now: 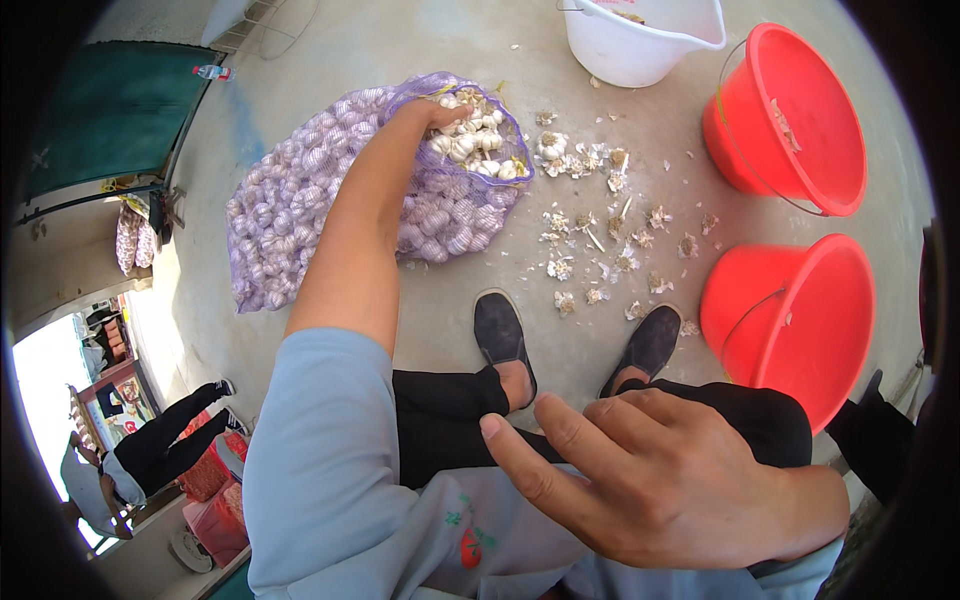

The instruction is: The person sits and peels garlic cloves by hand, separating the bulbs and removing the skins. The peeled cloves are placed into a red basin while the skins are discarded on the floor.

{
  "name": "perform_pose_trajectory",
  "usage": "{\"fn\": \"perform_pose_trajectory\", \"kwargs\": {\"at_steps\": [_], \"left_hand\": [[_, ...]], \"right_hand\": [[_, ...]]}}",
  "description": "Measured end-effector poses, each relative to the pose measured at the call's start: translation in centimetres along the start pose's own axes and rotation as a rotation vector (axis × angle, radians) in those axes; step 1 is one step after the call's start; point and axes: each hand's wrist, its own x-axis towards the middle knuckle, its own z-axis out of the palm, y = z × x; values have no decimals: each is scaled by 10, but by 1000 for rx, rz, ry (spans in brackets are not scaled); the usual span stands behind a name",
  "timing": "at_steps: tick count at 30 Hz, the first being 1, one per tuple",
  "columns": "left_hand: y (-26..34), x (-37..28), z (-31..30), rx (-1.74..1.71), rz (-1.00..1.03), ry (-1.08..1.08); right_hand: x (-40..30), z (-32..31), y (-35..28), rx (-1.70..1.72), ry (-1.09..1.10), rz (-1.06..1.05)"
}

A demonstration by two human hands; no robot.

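Note:
A large purple mesh sack (315, 195) full of garlic bulbs lies on the concrete floor, its mouth open to the right. My left hand (448, 114) reaches into that mouth and touches the loose garlic bulbs (469, 142); its fingers are partly hidden among them, so a hold cannot be made out. Close to the camera, above my lap, my right hand (637, 465) is raised with fingers bent and apart, holding nothing. One whole garlic bulb (552, 145) rests on the floor beside the sack, next to scattered garlic skins and root ends (626, 259).
Two red plastic buckets (724, 142) (739, 300) stand at the right, and a white plastic tub (615, 45) at the top. My dark shoes (501, 326) are on the floor below the sack. A person (142, 450) is at the far left. A plastic bottle (214, 73) lies upper left.

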Motion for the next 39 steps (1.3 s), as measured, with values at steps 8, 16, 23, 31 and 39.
{"fn": "perform_pose_trajectory", "kwargs": {"at_steps": [8,16,23,31,39], "left_hand": [[5,-41,25,107,77,33],[49,-86,66,153,220,252],[52,-160,54,-343,588,393],[98,-363,23,-728,926,226],[77,-460,25,-980,1090,205]], "right_hand": [[-10,-1,-3,-114,-69,112],[-18,11,2,-161,-111,192],[-17,3,21,-171,154,282],[8,17,49,1116,730,802],[4,27,52,1567,726,633]]}}
